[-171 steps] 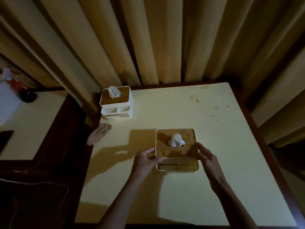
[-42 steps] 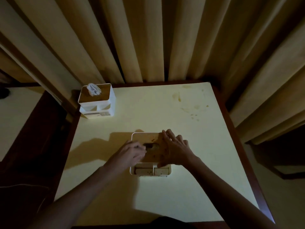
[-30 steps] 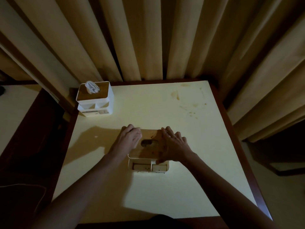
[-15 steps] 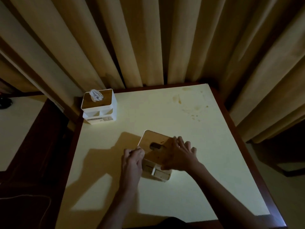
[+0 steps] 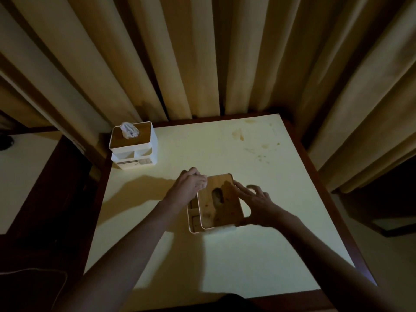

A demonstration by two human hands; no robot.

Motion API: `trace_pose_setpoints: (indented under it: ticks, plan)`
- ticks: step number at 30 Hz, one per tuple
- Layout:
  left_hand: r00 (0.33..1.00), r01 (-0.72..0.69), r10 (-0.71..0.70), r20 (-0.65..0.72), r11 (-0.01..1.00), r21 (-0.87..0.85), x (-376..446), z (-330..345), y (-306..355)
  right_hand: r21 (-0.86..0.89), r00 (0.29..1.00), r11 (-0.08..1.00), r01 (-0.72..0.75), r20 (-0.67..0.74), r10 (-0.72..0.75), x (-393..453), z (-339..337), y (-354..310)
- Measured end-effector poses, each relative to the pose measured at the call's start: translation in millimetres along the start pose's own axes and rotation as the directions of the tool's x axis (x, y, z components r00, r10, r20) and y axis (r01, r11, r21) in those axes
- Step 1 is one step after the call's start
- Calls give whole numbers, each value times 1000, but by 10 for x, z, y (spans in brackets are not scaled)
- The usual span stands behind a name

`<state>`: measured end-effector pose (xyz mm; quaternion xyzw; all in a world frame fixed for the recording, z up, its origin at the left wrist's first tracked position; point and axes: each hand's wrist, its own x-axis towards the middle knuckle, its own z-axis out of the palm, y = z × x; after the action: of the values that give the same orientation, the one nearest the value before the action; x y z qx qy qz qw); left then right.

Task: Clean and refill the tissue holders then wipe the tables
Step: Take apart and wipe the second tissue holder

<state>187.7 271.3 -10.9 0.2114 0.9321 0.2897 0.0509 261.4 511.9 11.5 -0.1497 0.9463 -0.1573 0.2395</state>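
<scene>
A white tissue holder [image 5: 209, 216] with a stained wooden lid stands in the middle of the pale yellow table [image 5: 258, 255]. Its small front compartments face left. No tissue sticks out of the dark lid slot. My left hand [image 5: 191, 184] is curled around the holder's far left corner. My right hand [image 5: 255, 204] grips its right side, fingers spread over the lid edge. A second tissue holder [image 5: 132, 149] stands at the table's far left corner with a white tissue [image 5: 128, 130] poking out of the top.
Brownish stains [image 5: 240, 134] mark the table's far right part. Beige curtains [image 5: 202, 64] hang right behind the table. Another pale table [image 5: 24, 172] stands to the left across a dark gap. The table has a dark wooden rim.
The tissue that stuck out of the near holder is gone from the slot. Both hands have turned the holder clockwise, so its compartments now face left instead of toward me.
</scene>
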Motion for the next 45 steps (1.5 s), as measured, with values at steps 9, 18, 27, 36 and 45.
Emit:
trace_pose_setpoints:
  ticks: [9, 18, 27, 36, 45]
  plan:
    - [980, -135, 129, 149, 991, 26, -519, 34, 268, 11, 994, 995, 101, 42, -102, 83, 24, 194]
    - [994, -15, 25, 109, 996, -86, -546, 69, 308, 134, 990, 981, 141, 11, -144, 114, 106, 269]
    - [999, 40, -39, -14, 997, 68, 34, 10, 157, 178, 982, 967, 181, -85, -168, 135, 227, 331]
    - [981, 190, -191, -31, 981, -40, -1061, 271, 652, 101, 957, 968, 228, -208, -203, 154, 405, 400]
    - [937, 270, -257, -235, 963, 25, -748, 187, 372, -104, 933, 983, 150, -314, -176, -216, 460, 226]
